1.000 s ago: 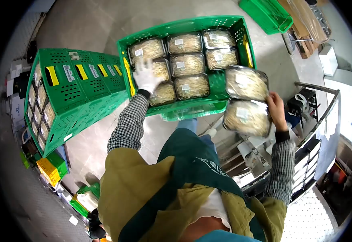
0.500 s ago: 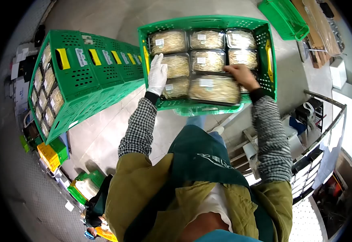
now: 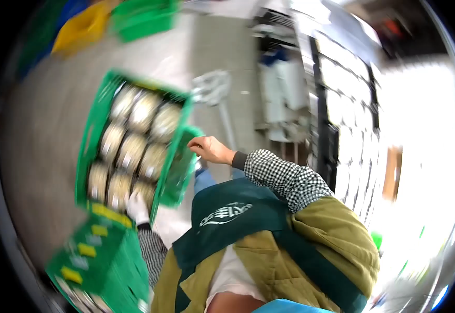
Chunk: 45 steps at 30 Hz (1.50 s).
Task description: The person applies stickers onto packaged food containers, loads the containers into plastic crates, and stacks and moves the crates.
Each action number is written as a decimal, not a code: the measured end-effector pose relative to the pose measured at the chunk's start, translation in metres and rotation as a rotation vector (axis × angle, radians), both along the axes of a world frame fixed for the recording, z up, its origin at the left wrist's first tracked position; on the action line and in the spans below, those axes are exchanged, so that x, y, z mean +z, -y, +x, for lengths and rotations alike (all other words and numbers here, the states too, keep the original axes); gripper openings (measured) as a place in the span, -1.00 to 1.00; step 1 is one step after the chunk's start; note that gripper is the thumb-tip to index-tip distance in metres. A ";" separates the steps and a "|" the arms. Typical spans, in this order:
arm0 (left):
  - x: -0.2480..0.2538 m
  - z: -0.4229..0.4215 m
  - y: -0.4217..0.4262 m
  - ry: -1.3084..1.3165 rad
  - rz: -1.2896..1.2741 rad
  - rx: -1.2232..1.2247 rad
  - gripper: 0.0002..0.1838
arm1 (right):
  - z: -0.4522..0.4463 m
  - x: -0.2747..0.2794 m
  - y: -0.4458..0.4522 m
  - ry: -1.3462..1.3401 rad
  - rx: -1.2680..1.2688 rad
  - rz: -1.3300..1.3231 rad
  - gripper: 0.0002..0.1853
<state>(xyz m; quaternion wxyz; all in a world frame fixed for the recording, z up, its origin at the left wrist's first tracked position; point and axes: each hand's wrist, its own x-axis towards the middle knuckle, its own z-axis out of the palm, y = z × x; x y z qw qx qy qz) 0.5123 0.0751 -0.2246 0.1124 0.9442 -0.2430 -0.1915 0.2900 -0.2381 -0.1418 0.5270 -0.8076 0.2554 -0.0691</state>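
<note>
Packs of pale dried noodles (image 3: 132,153) in black trays lie in rows inside a green crate (image 3: 83,156), blurred by motion. My left hand (image 3: 138,207), in a white glove, rests at the crate's near end, touching or just over a noodle pack (image 3: 119,190). Its fingers look stretched out, though smeared. My bare right hand (image 3: 212,149) is off to the right of the crate, its fingers curled towards the thumb with nothing visible in them. Below that hand is part of another green crate (image 3: 178,180), partly hidden under the full one.
Stacked green crates (image 3: 102,261) with yellow handles stand at the lower left. A yellow bin (image 3: 81,28) and a green bin (image 3: 144,20) are at the upper left. To the right are a dark rack (image 3: 331,141) and a white-topped cart (image 3: 285,83).
The view has swung round, so the crate now appears at the left. My right hand has let go of the tilted noodle pack and moved out of the crate. My left hand now lies over the packs.
</note>
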 end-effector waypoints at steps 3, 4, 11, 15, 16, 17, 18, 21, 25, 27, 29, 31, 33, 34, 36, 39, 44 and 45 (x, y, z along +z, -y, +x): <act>0.015 -0.015 0.107 0.100 -0.396 -0.205 -0.63 | -0.132 0.052 0.044 -0.105 -0.570 0.095 -0.78; 0.023 -0.035 0.147 0.150 -0.538 -0.333 -0.59 | -0.185 0.047 0.055 -0.039 -0.739 -0.218 -0.80; 0.146 -0.336 0.448 -0.425 -0.833 -1.023 -0.43 | -0.632 0.029 0.072 -0.198 -1.904 -0.613 -0.79; 0.142 -0.545 0.550 0.035 -0.711 -1.660 -0.45 | -0.774 0.030 0.087 -0.551 -2.137 -0.657 -0.73; 0.111 -0.593 0.573 0.440 -0.688 -1.825 -0.44 | -0.796 0.027 0.098 -0.537 -2.166 -0.609 -0.73; 0.109 -0.629 0.580 0.044 -0.637 -1.775 -0.47 | -0.823 0.016 0.109 -0.723 -2.015 -0.611 -0.77; 0.108 -0.658 0.581 -0.341 -0.572 -1.678 -0.48 | -0.844 0.003 0.117 -0.896 -1.847 -0.609 -0.82; 0.122 -0.711 0.579 -0.268 -0.251 -1.553 -0.48 | -0.850 0.034 0.140 -1.610 -0.807 -0.526 -0.77; 0.098 -0.721 0.588 -0.425 -0.369 -1.513 -0.66 | -0.885 -0.031 0.174 -0.931 -1.971 -0.158 -0.65; 0.115 -0.717 0.584 -0.452 -0.410 -1.617 -0.74 | -0.866 0.013 0.176 -1.233 -1.634 -0.153 -0.68; 0.103 -0.704 0.584 -1.009 -0.584 -1.508 -0.80 | -0.852 0.038 0.174 -1.357 -1.171 -0.204 -0.66; 0.144 -0.683 0.566 -1.161 -0.339 -1.043 -0.84 | -0.866 0.022 0.175 -1.314 -1.127 -0.236 -0.65; 0.143 -0.641 0.552 -0.697 -0.587 -1.103 -0.83 | -0.895 -0.005 0.168 -1.410 -0.776 -0.540 -0.65; 0.146 -0.615 0.541 -0.492 -0.672 -1.057 -0.80 | -0.905 -0.010 0.170 -1.445 -0.728 -0.629 -0.60; 0.149 -0.549 0.516 -0.333 -0.723 -0.833 -0.71 | -0.922 -0.018 0.176 -1.426 -0.919 -0.770 -0.48; 0.174 -0.425 0.452 -0.230 -0.741 -0.409 -0.74 | -0.934 0.000 0.213 -1.165 -1.521 -0.706 -0.35; 0.136 -0.210 0.313 0.138 -0.871 0.219 -0.80 | -0.744 0.127 0.230 -0.885 -1.637 -0.653 -0.32; 0.102 -0.155 0.275 0.277 -0.762 0.256 -0.81 | -0.732 0.130 0.237 -0.943 -1.552 -0.661 -0.39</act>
